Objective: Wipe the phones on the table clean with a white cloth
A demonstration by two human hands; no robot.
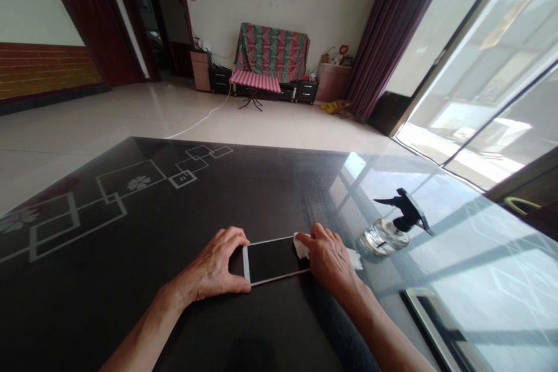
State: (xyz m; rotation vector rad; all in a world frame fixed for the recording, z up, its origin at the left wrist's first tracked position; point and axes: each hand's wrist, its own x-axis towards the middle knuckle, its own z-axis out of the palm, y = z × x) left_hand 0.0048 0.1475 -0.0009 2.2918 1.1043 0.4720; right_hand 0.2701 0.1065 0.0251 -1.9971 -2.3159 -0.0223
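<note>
Here, left fingers [235, 240] wide around phone [274, 260].

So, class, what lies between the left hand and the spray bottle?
In the head view, the phone, then the right hand with a white tissue.

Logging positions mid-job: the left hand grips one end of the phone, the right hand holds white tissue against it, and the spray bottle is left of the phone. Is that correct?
No: the spray bottle is right of the phone, as the head view shows. The left hand does grip one end, and the right hand holds white tissue against it.
</note>
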